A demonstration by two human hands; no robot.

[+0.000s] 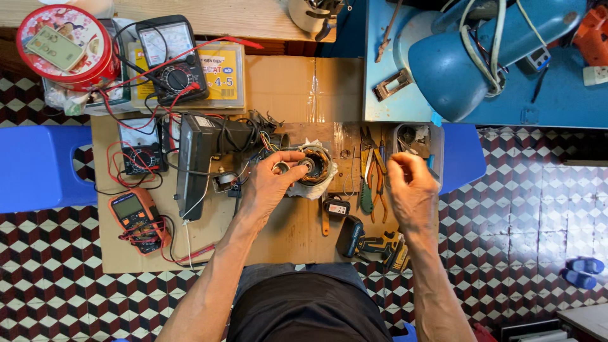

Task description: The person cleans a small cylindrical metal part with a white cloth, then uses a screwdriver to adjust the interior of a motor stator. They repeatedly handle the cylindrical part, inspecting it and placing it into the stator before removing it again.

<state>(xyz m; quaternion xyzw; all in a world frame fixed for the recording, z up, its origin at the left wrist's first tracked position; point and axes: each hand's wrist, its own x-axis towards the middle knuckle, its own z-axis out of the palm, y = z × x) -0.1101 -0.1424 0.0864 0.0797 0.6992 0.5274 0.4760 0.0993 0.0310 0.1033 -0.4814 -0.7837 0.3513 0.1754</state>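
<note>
Cordless drill [373,246] lay at 6 o'clock. Your left hand [269,183] gripped the motor stator [313,166] mid-cardboard, likely mid-inspection. Right hand [411,190] at 3 o'clock was loosely curled, contents unclear. Next probably needed pliers [373,171].

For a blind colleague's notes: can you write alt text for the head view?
Seen from above, a person's left hand grips a motor stator with copper windings on a cardboard sheet. The right hand hovers, fingers pinched, beside pliers; three multimeters lie left.
</note>
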